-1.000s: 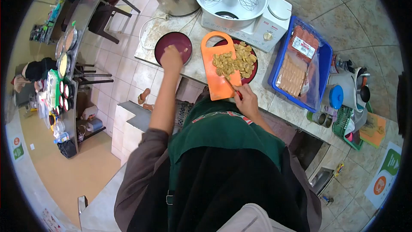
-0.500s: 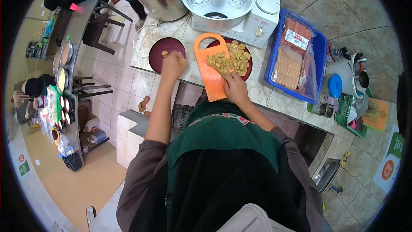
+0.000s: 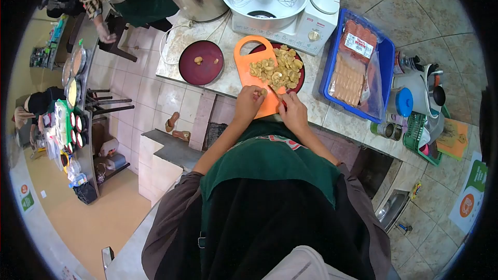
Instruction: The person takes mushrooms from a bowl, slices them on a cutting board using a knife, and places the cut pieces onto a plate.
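Observation:
My left hand [image 3: 250, 102] is closed at the lower left of the orange cutting board [image 3: 266, 110], its fingertips pinching a small tan piece that looks like a mushroom [image 3: 264, 93]. Beside it, my right hand [image 3: 293, 113] grips a small knife [image 3: 274, 92]; a bit of red handle shows near the fingers, and the blade lies over the board. Sliced mushrooms [image 3: 277, 75] are heaped on the board and on a dark red plate [image 3: 301, 84] partly under it. To the left, another dark red plate [image 3: 202, 75] holds a mushroom [image 3: 198, 60] and a smaller bit.
Behind the board stands a white stand mixer [image 3: 314, 26], with a large metal container [image 3: 199, 0] beside it. A blue tray [image 3: 325, 89] of packaged sausages is at the right, near a green basket [image 3: 415, 135]. A co-worker [image 3: 124, 0] holds a bowl at the upper left.
My left hand has moved right and toward me, from the left plate to the board. The knife now shows at my right hand. A co-worker has come further into view.

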### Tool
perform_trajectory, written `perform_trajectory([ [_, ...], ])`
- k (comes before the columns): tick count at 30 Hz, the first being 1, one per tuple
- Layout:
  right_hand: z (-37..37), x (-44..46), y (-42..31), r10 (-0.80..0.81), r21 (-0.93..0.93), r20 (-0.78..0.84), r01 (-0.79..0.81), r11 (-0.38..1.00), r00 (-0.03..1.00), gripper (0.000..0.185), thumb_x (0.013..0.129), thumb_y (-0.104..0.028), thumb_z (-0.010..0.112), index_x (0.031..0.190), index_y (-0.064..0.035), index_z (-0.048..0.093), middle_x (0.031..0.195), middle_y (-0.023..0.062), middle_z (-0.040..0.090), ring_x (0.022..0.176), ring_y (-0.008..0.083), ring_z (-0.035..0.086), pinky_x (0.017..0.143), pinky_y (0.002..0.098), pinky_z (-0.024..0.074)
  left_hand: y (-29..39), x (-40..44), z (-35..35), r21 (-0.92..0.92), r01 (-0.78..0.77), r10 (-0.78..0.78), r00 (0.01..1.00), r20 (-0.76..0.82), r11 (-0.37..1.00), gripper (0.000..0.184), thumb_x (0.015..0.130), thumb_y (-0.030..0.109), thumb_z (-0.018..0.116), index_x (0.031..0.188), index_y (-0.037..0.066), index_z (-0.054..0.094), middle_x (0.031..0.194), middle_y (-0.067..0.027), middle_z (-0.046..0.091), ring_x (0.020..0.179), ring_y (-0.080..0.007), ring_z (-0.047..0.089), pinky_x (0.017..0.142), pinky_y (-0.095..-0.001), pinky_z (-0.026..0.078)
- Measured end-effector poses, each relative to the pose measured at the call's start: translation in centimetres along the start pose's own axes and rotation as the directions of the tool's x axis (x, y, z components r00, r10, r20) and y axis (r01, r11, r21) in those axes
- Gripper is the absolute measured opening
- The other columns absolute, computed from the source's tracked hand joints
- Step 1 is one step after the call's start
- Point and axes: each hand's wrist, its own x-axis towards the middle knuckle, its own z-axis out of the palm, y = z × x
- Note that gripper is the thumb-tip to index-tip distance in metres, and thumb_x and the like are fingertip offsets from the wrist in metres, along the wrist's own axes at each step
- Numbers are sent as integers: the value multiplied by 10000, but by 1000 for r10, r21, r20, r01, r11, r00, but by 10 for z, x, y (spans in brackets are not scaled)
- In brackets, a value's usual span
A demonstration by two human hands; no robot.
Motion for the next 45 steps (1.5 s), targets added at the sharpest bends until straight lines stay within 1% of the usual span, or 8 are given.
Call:
perform_trajectory([
  [6,4,-5,9,4,-38,8,-4,999,1000,273,836,-90,682,1107,-84,649,930,131,559,805,349,647,672,463,542,0,-3,8,-237,226,-228,973,19,945,204,904,187,778,915,-7,715,920,-149,709,758,-217,734,711,-314,583],
  [9,4,-10,4,-55,-31,1,55,998,999,272,832,-89,686,1103,-87,655,935,123,562,824,332,653,676,457,544,12,-4,3,3,219,-219,976,-5,976,191,905,167,774,925,-13,712,915,-148,710,766,-229,734,710,-324,581],
  [30,8,-48,35,-118,4,37,118,993,992,315,822,-77,676,1137,-88,683,1025,152,623,878,366,656,758,465,550,-21,-10,25,-199,95,-127,980,-155,975,152,922,181,744,946,31,732,766,-86,713,655,-145,652,652,-311,536],
  [32,-13,-46,28,-45,88,93,37,995,995,277,844,-66,664,1120,-71,691,1000,158,638,863,384,650,759,450,549,-22,-12,25,-210,139,-171,975,-144,968,176,929,201,735,939,25,725,750,-100,707,662,-148,653,656,-313,537],
  [36,-16,-34,40,49,289,116,-81,954,992,231,874,-29,642,1100,-39,686,887,101,640,781,242,656,670,351,528,-43,-9,32,-278,158,-195,975,-109,948,188,922,206,724,941,20,713,856,-137,714,725,-209,698,692,-339,555],
  [39,-2,-30,57,237,555,203,-311,771,950,232,885,-3,637,1116,-6,664,823,50,637,716,131,624,626,273,495,-24,-11,7,-20,62,-65,980,-187,998,202,928,148,694,1066,0,681,1022,-152,699,784,-203,715,709,-316,574],
  [41,-10,-25,55,361,689,315,-473,549,878,242,885,12,640,1127,16,647,799,25,633,680,84,594,617,234,471,-18,-11,-8,-19,31,-34,986,-166,999,147,912,118,679,1007,6,665,1138,-170,648,803,-231,701,726,-333,571],
  [45,-32,-14,34,378,719,359,-511,471,853,236,897,-6,641,1132,10,638,795,38,645,636,127,609,513,288,525,3,-13,-47,-163,-91,60,981,-186,982,48,902,65,657,911,20,643,1160,-127,646,822,-195,657,702,-294,537],
])
